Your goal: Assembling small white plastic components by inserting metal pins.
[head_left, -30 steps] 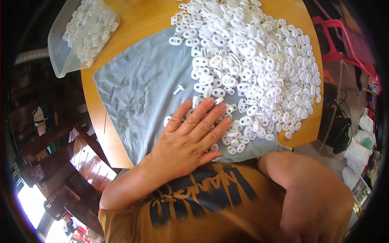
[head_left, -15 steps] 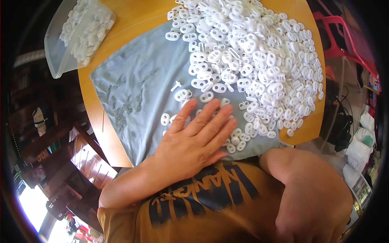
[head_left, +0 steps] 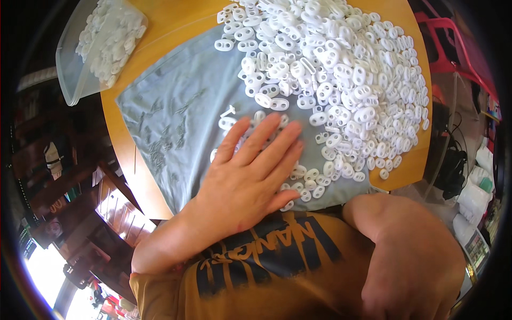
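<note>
My left hand [head_left: 250,173] lies palm down with its fingers spread over a grey-blue cloth [head_left: 176,96]. Beneath and around its fingers are several small white oval plastic pieces with two holes [head_left: 228,123], which look like cord stoppers; the palm hides some of them. A slim white T-shaped piece [head_left: 228,111] rests just beyond the fingertips. Across the far and right part of the cloth spreads a large heap of the same white two-hole pieces [head_left: 341,80]. My right hand [head_left: 402,280] is low at the right, away from the heap, its fingers cut off by the picture's lower edge.
The cloth covers part of a wooden table [head_left: 408,173] with a curved edge. At the far left stands a clear plastic container [head_left: 72,58] with more white pieces. Beyond the table's right side is a red chair [head_left: 453,50]. Dark wooden furniture [head_left: 96,250] stands at the left.
My left hand has slid slightly away from me and to the left. Loose pieces around its fingers have shifted, and several now show beside the thumb. My right hand stays nearly still.
</note>
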### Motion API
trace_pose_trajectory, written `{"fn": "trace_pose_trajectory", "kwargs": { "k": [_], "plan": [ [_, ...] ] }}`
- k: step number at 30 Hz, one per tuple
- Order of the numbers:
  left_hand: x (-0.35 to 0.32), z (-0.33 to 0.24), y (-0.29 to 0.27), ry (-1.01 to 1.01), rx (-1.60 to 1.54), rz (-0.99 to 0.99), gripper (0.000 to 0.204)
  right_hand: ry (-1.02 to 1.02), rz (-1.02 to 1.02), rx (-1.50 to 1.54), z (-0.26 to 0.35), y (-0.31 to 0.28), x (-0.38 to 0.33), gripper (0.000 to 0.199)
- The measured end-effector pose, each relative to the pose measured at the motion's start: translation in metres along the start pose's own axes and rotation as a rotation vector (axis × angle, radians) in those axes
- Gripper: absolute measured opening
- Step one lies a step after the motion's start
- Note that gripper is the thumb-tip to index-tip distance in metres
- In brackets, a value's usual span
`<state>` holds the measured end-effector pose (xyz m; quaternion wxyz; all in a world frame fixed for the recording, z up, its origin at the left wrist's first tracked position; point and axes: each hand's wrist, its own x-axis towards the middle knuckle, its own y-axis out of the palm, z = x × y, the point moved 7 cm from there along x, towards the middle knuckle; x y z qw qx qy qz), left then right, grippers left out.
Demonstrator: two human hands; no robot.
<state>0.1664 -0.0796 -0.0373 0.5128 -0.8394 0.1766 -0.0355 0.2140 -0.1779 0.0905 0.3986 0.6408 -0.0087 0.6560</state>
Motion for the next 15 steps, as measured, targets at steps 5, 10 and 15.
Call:
{"fn": "trace_pose_trajectory", "kwargs": {
  "k": [5,10,15],
  "plan": [
    [-0.008,-0.006,-0.007,0.028,-0.022,-0.020,0.054,0.001,-0.012,0.045,-0.003,-0.003,0.001,0.034],
    [0.015,-0.025,0.000,0.110,-0.109,-0.103,0.058,0.020,-0.016,0.051,-0.007,-0.004,0.002,0.034],
    [0.003,-0.013,0.004,0.057,-0.040,-0.036,0.059,0.009,-0.039,0.043,-0.003,-0.006,-0.001,0.033]
  ]
}}
